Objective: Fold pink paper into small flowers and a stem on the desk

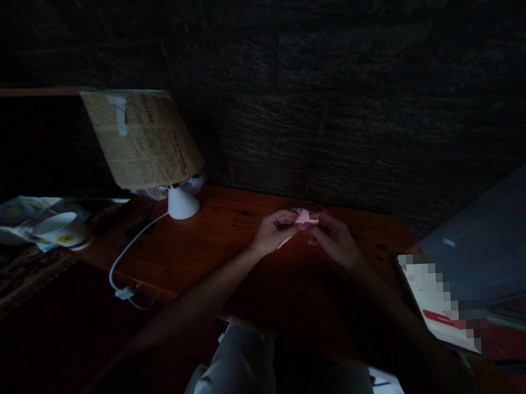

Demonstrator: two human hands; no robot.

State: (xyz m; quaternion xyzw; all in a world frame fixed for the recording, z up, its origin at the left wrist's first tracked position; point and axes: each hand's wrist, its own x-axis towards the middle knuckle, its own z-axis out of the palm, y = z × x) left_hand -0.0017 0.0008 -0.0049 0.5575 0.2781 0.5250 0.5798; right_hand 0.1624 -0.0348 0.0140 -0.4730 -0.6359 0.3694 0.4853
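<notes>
Both my hands meet over the middle of a reddish wooden desk [230,233]. My left hand [273,231] and my right hand [332,236] pinch a small pink folded paper [302,218] between their fingertips. The paper is held a little above the desk top. The fingers of both hands are curled and closed on it. The room is dim and the paper's exact shape is hard to make out.
A lamp with a newspaper-print shade [142,138] and a white base [182,203] stands at the back left, its white cable [130,249] trailing to the desk edge. A white cup [61,229] sits far left. A book [442,305] lies at the right. A dark brick wall [350,100] stands behind.
</notes>
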